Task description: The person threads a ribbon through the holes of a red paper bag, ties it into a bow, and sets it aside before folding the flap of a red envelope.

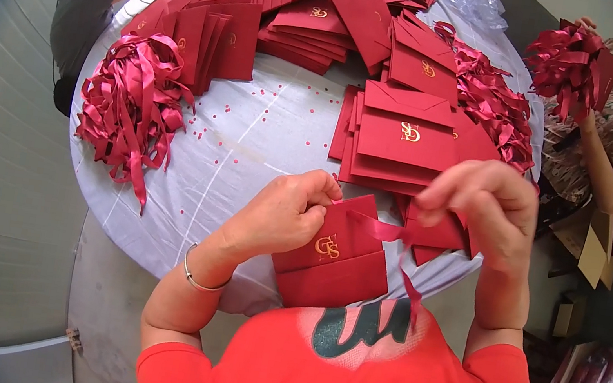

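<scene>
Desk [162, 205], round and white-draped, carries stacks of red paper bags [405, 139] and two heaps of pink ribbons [135, 94]. At its near edge, a single bag [334, 275] with a gold emblem has the left hand's [283, 216] grip clamped on its upper edge. One thin ribbon [380, 229] reaches from there toward the right hand [490, 211]; whether that blurred grip clamps it, I cannot tell. Tiny red dots [307, 143] speckle the desk.
</scene>
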Demonstrator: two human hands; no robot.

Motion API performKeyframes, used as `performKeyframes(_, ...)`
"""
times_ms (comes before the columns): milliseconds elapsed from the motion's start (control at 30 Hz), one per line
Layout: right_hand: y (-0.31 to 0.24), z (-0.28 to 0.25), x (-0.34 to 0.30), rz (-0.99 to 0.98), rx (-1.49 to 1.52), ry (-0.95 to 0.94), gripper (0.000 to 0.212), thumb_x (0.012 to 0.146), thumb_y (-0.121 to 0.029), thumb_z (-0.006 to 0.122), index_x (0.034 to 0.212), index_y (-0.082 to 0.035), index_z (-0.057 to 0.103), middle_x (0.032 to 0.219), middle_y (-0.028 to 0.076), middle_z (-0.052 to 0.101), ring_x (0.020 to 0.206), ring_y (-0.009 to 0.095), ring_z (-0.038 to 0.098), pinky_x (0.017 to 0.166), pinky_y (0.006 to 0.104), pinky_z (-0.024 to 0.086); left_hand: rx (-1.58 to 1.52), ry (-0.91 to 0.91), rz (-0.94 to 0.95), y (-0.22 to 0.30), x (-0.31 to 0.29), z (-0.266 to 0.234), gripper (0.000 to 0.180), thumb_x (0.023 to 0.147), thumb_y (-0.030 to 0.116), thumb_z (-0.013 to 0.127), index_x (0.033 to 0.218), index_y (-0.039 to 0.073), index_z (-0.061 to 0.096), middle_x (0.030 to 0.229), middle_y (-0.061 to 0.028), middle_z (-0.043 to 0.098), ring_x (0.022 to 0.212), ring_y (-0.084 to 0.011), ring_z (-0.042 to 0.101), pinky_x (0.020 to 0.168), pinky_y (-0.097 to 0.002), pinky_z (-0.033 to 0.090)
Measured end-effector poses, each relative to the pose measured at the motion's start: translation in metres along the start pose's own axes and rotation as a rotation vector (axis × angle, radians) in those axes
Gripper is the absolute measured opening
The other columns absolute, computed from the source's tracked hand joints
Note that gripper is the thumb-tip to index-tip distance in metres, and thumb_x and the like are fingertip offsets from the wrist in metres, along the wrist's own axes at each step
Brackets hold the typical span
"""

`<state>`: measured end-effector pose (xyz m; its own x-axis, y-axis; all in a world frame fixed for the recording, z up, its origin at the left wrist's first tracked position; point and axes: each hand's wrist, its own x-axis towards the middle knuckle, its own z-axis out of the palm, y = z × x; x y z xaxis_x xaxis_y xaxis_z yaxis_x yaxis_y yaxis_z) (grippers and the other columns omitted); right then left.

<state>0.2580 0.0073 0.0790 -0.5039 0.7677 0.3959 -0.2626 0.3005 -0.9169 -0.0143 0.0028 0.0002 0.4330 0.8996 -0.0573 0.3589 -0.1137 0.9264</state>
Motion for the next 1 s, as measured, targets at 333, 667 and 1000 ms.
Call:
performKeyframes(333, 0.024, -0.027, -0.035, 0.188, -0.704, -0.199, 0.02, 0.076, 0.007, 0.076, 0.092, -0.004, 0.073, 0.09, 0.008, 0.07, 0.081, 0.022, 0.07, 0.068, 0.032, 0.055, 0.202, 0.042, 0.08, -0.003, 0.001, -0.008, 0.029, 0.083, -0.005, 0.052, 0.109, -0.005, 0.066, 0.095, -0.0181, 0.074, 0.088, -0.0252, 0.073, 0.074, -0.0337, 0.056)
performKeyframes(667, 0.03, 0.002, -0.112, 0.341, -1.211, -0.121, 0.02, 0.072, -0.015, 0.085, 0.084, -0.008, 0.07, 0.083, 0.006, 0.064, 0.074, 0.027, 0.064, 0.064, 0.0371, 0.052, 0.285, 0.055, 0.016, 0.005, -0.001, -0.01, 0.027, 0.086, -0.003, 0.055, 0.108, -0.001, 0.07, 0.093, -0.0161, 0.076, 0.084, -0.0232, 0.074, 0.071, -0.0313, 0.054)
performKeyframes(1000, 0.012, -0.012, -0.1, 0.371, -0.398, 0.409, 0.013, 0.082, 0.005, 0.076, 0.091, 0.0, 0.069, 0.081, 0.004, 0.067, 0.071, 0.009, 0.062, 0.064, 0.0243, 0.049, 0.48, 0.074, -0.058, 0.005, -0.007, -0.034, 0.026, 0.08, 0.003, 0.054, 0.096, 0.0, 0.074, 0.08, -0.0187, 0.073, 0.079, -0.0378, 0.071, 0.075, -0.044, 0.055)
